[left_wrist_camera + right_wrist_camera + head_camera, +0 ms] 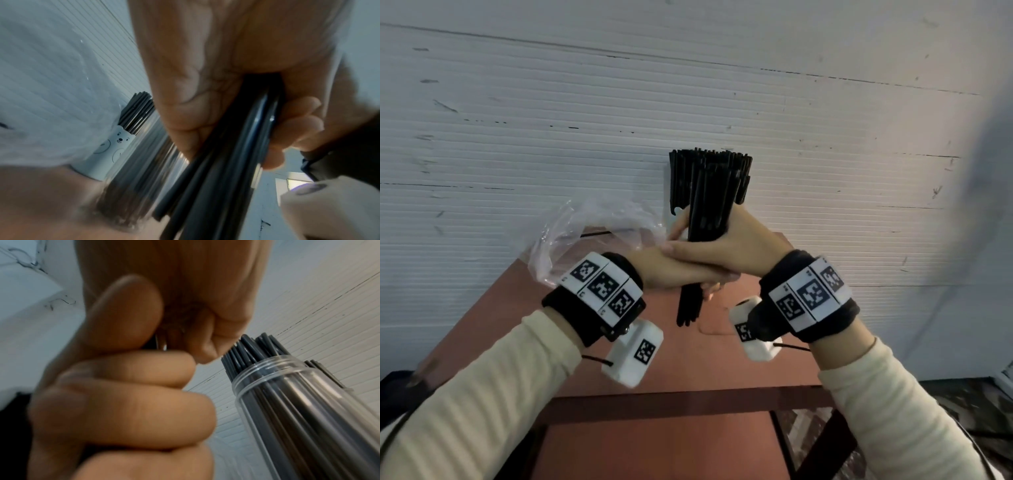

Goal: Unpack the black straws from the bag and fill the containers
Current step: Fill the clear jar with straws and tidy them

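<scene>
— Two containers seen: clear tube (304, 410) and bear cup (111, 151), both packed with straws.
— Grip?
— Both hands (678, 270) (726, 240) clench one straw bundle (709, 192) above the table (688, 359); bag (585, 233) behind.

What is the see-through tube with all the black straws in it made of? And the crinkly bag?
The tube looks like clear hard plastic: you see the black straws through it, it has moulded rings near its mouth, and it glints. The bag looks like thin, soft plastic film: see-through, wrinkled and shiny. The straws seem smooth, glossy plastic, though that is less certain.
</scene>
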The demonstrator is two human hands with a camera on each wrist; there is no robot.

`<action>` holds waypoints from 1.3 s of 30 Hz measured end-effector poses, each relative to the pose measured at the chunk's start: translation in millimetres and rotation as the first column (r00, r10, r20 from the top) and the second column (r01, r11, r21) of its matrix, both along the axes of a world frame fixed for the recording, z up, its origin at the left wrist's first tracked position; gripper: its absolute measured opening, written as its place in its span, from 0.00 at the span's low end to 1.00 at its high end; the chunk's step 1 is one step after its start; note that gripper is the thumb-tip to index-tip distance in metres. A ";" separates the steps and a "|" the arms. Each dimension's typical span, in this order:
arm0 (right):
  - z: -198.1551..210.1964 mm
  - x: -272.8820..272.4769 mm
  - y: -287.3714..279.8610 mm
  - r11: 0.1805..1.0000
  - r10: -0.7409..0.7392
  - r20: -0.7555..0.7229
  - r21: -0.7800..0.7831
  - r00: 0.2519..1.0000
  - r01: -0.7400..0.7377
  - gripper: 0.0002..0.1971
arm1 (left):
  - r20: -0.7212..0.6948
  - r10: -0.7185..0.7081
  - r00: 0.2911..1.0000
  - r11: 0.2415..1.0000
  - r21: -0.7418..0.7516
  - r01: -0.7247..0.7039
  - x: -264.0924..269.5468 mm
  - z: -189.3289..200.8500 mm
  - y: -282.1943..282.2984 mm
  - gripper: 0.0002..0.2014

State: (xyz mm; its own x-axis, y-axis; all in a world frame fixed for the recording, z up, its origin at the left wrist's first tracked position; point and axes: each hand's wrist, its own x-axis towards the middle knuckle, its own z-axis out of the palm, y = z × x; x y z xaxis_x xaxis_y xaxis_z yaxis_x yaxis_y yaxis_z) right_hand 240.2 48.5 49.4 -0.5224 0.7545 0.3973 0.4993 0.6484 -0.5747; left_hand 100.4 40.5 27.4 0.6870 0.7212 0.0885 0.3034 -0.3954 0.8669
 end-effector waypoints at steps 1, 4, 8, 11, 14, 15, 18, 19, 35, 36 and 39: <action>-1.0 1.7 -1.4 1.000 0.019 -0.019 0.012 1.000 -0.019 0.05 | 0.026 0.027 0.999 1.000 0.000 -0.027 2.3 -2.5 -1.1 0.12; 4.4 8.0 1.1 0.999 0.003 -0.081 0.054 0.997 0.002 0.04 | 0.066 0.074 0.995 0.997 0.032 -0.076 9.6 -2.6 -1.7 0.07; 32.5 21.2 9.1 0.990 -0.013 -0.235 0.132 0.972 0.045 0.08 | 0.179 0.291 0.940 0.945 0.102 -0.312 14.6 0.6 14.6 0.23; 59.5 35.6 19.5 0.978 -0.061 -0.407 0.158 0.911 0.136 0.11 | 0.422 0.422 0.803 0.844 0.141 -0.517 16.7 -6.9 35.5 0.35; 80.3 45.7 27.7 0.972 -0.110 -0.508 0.123 0.854 0.198 0.09 | 0.501 0.443 0.743 0.757 0.235 -0.610 19.1 -14.0 58.8 0.44; 84.7 47.6 30.4 0.973 -0.122 -0.527 0.103 0.841 0.206 0.09 | 0.491 0.439 0.753 0.763 0.239 -0.601 20.5 -15.3 64.2 0.47; 93.3 50.4 38.3 0.972 -0.146 -0.537 0.080 0.831 0.222 0.10 | 0.451 0.426 0.784 0.829 0.152 -0.538 24.0 -14.6 82.2 0.57; 95.2 50.8 41.0 0.971 -0.155 -0.535 0.073 0.830 0.228 0.10 | 0.430 0.419 0.800 0.848 0.128 -0.514 24.6 -13.5 89.2 0.60; 95.0 47.8 61.1 0.982 -0.093 -0.335 0.125 0.938 0.142 0.09 | 0.317 0.276 0.907 0.949 0.060 -0.310 16.8 -13.1 106.4 0.38; 94.7 48.1 60.7 0.982 -0.092 -0.325 0.124 0.941 0.139 0.08 | 0.322 0.279 0.905 0.949 0.049 -0.310 16.8 -13.9 107.0 0.40; 93.8 48.0 59.6 0.984 -0.080 -0.301 0.129 0.950 0.124 0.08 | 0.383 0.334 0.861 0.937 -0.033 -0.348 17.5 -14.2 106.5 0.39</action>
